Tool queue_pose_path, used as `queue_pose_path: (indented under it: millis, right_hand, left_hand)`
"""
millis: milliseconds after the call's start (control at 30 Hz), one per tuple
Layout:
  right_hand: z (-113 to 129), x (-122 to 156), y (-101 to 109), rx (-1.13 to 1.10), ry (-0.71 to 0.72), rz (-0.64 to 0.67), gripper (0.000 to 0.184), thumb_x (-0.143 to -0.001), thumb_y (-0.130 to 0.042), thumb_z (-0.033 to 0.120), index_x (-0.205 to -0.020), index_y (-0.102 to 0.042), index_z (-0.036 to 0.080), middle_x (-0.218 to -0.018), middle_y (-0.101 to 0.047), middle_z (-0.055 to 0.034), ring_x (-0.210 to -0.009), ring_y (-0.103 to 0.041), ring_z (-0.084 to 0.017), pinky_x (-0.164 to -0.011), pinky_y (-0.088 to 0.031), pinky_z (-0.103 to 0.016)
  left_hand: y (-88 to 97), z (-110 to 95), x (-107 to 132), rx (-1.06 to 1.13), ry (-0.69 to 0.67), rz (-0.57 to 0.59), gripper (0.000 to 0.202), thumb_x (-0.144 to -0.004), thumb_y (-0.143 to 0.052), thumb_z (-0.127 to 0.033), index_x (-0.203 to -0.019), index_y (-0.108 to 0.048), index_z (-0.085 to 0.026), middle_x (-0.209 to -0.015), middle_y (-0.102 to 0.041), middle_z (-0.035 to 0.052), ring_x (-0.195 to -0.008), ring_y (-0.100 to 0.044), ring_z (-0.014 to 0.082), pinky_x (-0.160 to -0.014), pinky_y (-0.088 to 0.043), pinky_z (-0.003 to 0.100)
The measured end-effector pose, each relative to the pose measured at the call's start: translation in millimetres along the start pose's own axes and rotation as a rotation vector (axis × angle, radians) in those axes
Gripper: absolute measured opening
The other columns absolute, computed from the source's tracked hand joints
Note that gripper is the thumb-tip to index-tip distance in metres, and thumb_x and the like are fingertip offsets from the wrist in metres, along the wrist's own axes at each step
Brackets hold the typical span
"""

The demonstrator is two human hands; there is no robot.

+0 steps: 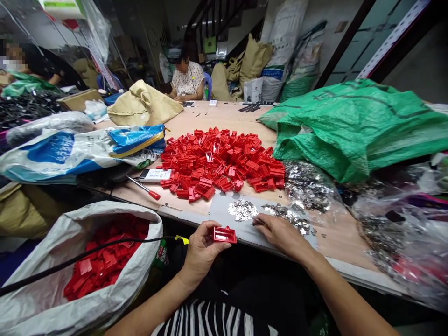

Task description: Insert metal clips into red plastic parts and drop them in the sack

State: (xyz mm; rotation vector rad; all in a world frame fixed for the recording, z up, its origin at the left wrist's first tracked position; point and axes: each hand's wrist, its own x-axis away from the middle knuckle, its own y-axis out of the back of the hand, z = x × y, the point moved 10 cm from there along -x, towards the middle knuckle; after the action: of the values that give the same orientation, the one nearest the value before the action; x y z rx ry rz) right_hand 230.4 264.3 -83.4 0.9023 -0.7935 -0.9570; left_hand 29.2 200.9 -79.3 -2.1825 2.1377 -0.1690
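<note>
A small red plastic housing (224, 235), an open rectangular shell with a little loop on one long side, is pinched in my left hand (203, 247) just off the table's front edge. A shiny strip shows inside the shell. My right hand (275, 232) rests at the grey mat (219, 205), fingers together beside a pile of small silvery metal pieces (242, 210). Its fingertips point down, and what lies between them is too small to make out. More metal pieces (294, 217) lie behind that hand. A large heap of red housings (224, 161) covers the table beyond.
At left, a white sack (140, 275) holds more red housings, with a black cable across it. A red-handled screwdriver (152, 193) and a phone (155, 175) lie left of the heap. A green sack (357, 121) and clear bags (311, 186) sit right. A person (189, 79) sits opposite.
</note>
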Motion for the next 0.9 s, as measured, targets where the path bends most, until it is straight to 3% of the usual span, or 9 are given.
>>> queue_pose_path:
  millis: [100,233,467,667,767,900]
  right_hand:
    - [5,9,-10,0.018,0.014,0.029,0.016,-0.089,-0.051,0.024,-0.1,-0.063,0.024,-0.095,-0.068,-0.0032,-0.086,-0.062,-0.021,-0.071,-0.042,-0.027]
    - [-3,17,-2,0.045,-0.026,-0.078,0.018,-0.091,-0.049,0.027,-0.104,-0.061,0.023,-0.102,-0.067,-0.0055,-0.09,-0.062,-0.022,-0.075,-0.044,-0.029]
    - [2,26,-6,0.103,-0.016,-0.115,0.014,-0.089,-0.051,0.021,-0.1,-0.06,0.022,-0.097,-0.066,-0.0053,-0.09,-0.062,-0.021,-0.078,-0.045,-0.029]
    - [4,25,-6,0.093,-0.024,-0.154,0.015,-0.091,-0.046,0.022,-0.097,-0.059,0.022,-0.095,-0.065,-0.0052,-0.085,-0.062,-0.022,-0.072,-0.044,-0.03]
    - [15,26,7,-0.099,0.015,-0.206,0.012,-0.09,-0.046,0.025,-0.096,-0.056,0.023,-0.087,-0.066,-0.0026,-0.076,-0.061,-0.019,-0.065,-0.042,-0.028]
    - [49,30,22,-0.4,0.13,-0.226,0.011,-0.092,-0.047,0.031,-0.092,-0.054,0.022,-0.076,-0.063,0.0004,-0.066,-0.057,-0.016,-0.06,-0.04,-0.025]
  left_hand:
    - [-4.7,5,0,0.136,0.066,0.009,0.039,-0.06,-0.082,-0.02,-0.091,-0.058,-0.018,-0.082,-0.069,-0.0005,-0.078,-0.067,0.0147,-0.077,-0.052,0.025]
    - [-4.4,11,1,0.175,0.111,-0.005,0.039,-0.06,-0.082,-0.018,-0.091,-0.057,-0.018,-0.082,-0.07,-0.0009,-0.079,-0.067,0.0133,-0.078,-0.052,0.024]
    - [2.4,6,1,0.133,0.032,-0.046,0.037,-0.06,-0.081,-0.019,-0.091,-0.06,-0.019,-0.084,-0.071,-0.0017,-0.08,-0.069,0.0143,-0.078,-0.054,0.024]
    - [3.1,3,1,-0.088,-0.103,-0.005,0.036,-0.069,-0.078,-0.025,-0.1,-0.06,-0.022,-0.092,-0.069,0.0001,-0.084,-0.067,0.0154,-0.08,-0.053,0.026]
    - [2.0,-11,4,-0.283,-0.245,-0.011,0.031,-0.073,-0.075,-0.026,-0.1,-0.061,-0.021,-0.093,-0.066,0.0018,-0.083,-0.065,0.0164,-0.077,-0.053,0.028]
    - [-3.0,-35,9,-0.49,-0.42,-0.041,0.027,-0.076,-0.072,-0.025,-0.1,-0.061,-0.02,-0.088,-0.063,0.0028,-0.079,-0.061,0.016,-0.07,-0.05,0.027]
